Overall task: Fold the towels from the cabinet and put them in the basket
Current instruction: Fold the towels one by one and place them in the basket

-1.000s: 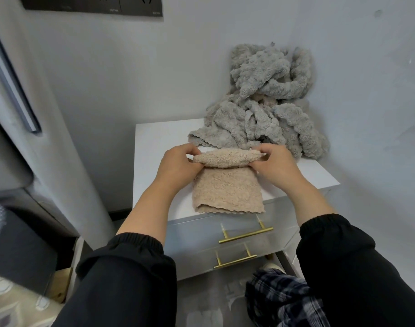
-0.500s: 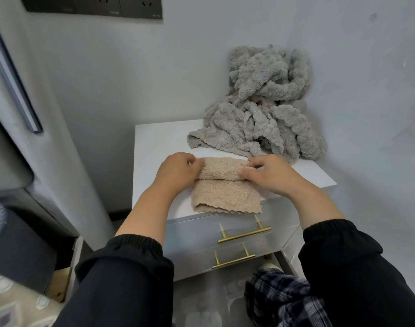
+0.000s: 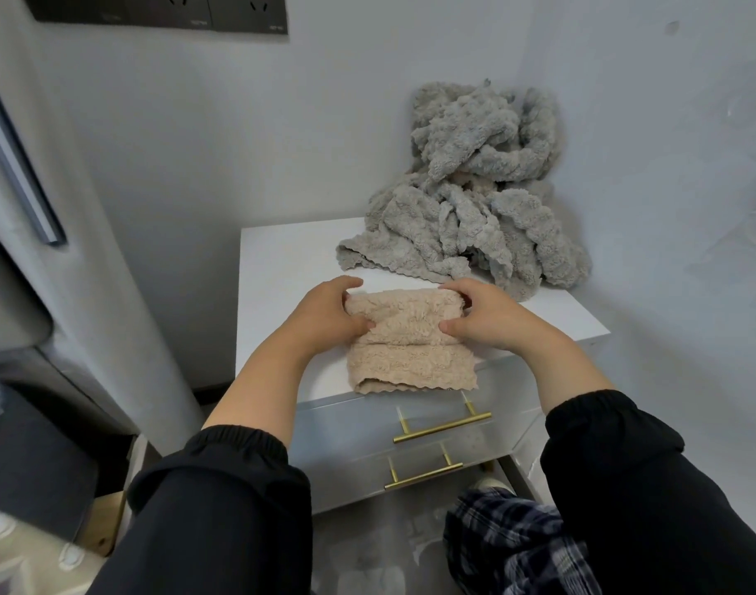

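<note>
Beige towel [image 3: 410, 337] lies on the white top of the cabinet [image 3: 281, 268], close to its front edge. Its far half is gathered into a thick roll, and its near half lies flat, with a scalloped hem reaching the front edge at 6 o'clock.

Both hands hold the roll by its ends. The left hand [image 3: 320, 313] is at 9 o'clock of the towel, fingers curled over the far side of the roll and thumb pressed against its near side. The right hand [image 3: 492, 319] is at 3 o'clock in the same hold, fingers hooked over the far end and thumb tip on the near face. Both wrists rest low over the cabinet top, and the black sleeves [image 3: 221, 500] are pushed up to mid forearm.

At 1 o'clock of the beige towel, just beyond the right hand's fingers, a heap of grey towels [image 3: 475, 208] is piled loose in the back right corner of the cabinet top, leaning on the wall. One flat corner of the heap spreads toward 12 o'clock of the roll, near it but apart. A little beige cloth shows deep in the heap.

At 6 o'clock, below the towel's hem, are two drawer fronts, each with a brass bar handle: the upper handle [image 3: 442, 427] and the lower handle [image 3: 423, 474]. Plaid cloth [image 3: 509, 547] shows at 5 o'clock, at the bottom of the view. A dark socket panel [image 3: 161, 10] sits on the wall at 11 o'clock, and a grey door with a long handle [image 3: 19, 173] stands at 9 o'clock.
</note>
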A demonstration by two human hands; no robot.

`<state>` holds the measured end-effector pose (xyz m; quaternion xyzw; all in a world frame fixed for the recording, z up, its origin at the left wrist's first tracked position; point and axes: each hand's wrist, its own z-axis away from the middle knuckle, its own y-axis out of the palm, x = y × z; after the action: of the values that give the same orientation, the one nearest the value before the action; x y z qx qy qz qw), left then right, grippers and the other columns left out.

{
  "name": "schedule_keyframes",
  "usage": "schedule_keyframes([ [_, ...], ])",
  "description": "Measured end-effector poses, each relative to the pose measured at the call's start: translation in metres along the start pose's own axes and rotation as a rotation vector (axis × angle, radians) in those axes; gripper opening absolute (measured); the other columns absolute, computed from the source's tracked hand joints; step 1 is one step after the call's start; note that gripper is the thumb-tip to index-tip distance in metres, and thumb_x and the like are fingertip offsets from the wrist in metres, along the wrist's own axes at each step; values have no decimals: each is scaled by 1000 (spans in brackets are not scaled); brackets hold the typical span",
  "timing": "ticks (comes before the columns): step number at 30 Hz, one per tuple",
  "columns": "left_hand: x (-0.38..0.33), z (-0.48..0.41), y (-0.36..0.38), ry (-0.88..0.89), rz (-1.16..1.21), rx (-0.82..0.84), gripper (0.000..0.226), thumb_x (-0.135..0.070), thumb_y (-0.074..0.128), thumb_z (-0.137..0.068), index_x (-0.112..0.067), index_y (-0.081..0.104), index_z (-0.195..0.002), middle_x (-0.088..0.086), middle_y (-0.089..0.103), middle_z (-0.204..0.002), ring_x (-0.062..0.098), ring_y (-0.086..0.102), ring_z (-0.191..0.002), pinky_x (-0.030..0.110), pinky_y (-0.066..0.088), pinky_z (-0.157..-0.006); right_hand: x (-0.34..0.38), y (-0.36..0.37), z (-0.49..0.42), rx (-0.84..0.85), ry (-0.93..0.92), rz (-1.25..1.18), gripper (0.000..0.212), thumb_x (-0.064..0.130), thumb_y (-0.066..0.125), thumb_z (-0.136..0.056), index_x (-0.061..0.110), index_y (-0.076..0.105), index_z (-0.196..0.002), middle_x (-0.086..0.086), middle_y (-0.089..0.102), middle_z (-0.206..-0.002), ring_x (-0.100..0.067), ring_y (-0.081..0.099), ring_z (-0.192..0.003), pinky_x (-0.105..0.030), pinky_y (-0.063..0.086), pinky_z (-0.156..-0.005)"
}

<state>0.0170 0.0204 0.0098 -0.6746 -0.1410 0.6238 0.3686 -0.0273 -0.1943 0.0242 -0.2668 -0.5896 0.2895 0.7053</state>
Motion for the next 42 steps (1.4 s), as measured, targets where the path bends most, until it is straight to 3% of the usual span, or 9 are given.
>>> schedule_keyframes([
  [4,-2,1,-2,10,39,25,16,-7,75,-75,-5,70,-90,5,64,-82,18,56,-78,29,45,-72,-1,-7,0,23,9,-89,28,5,77,-75,16,65,-98,2,65,-90,-18,62,-87,-33,50,-83],
  [7,-4,1,-1,15,26,-34,18,-9,77,-73,-6,71,-90,7,66,-85,18,55,-78,30,45,-73,2,-7,1,-65,-3,-131,26,1,79,-72,17,63,-84,2,62,-78,-13,59,-71,-25,48,-66],
  [10,-9,1,3,42,-26,-140,22,-11,76,-74,-12,71,-95,2,65,-91,18,57,-85,31,46,-78,4,-3,-1,-199,-34,-112,25,-1,77,-72,11,62,-87,0,60,-76,-9,55,-62,-22,43,-54],
  [16,-8,-2,9,115,-69,-341,27,-12,66,-78,-19,68,-105,0,57,-105,21,56,-92,33,45,-85,-1,6,-6,-399,-107,-19,24,5,73,-75,20,60,-89,3,61,-87,-14,55,-77,-21,38,-57],
  [23,-7,-8,13,220,-12,-463,29,-3,66,-74,-16,67,-100,-5,53,-98,14,51,-80,24,40,-74,-4,9,-7,-490,-161,27,29,8,61,-82,19,63,-109,4,65,-96,-15,57,-80,-22,36,-61],
  [28,-3,-4,17,238,-142,-423,26,2,60,-74,-12,61,-96,-9,45,-92,13,43,-80,21,26,-64,-6,8,-2,-458,-201,117,23,1,58,-81,16,61,-98,-2,64,-84,-20,55,-72,-33,42,-61],
  [35,-3,3,0,219,-87,-156,38,12,47,-74,-18,62,-92,-3,50,-99,16,46,-103,23,34,-84,-9,-6,3,-263,-148,157,19,12,70,-78,22,61,-91,9,58,-87,-15,55,-73,-23,40,-59],
  [39,-8,6,1,163,24,-174,22,-5,49,-86,-12,70,-80,-4,55,-107,13,44,-110,24,31,-87,-9,-10,11,-186,-137,64,32,47,65,-83,16,62,-88,6,62,-86,-12,56,-82,-29,42,-69],
  [42,-10,5,7,156,-28,-165,21,-23,64,-88,-10,68,-72,-4,60,-111,13,48,-111,21,30,-85,-11,-7,12,-211,-155,66,37,41,54,-93,7,66,-87,-6,69,-104,-23,60,-105,-33,42,-85],
])
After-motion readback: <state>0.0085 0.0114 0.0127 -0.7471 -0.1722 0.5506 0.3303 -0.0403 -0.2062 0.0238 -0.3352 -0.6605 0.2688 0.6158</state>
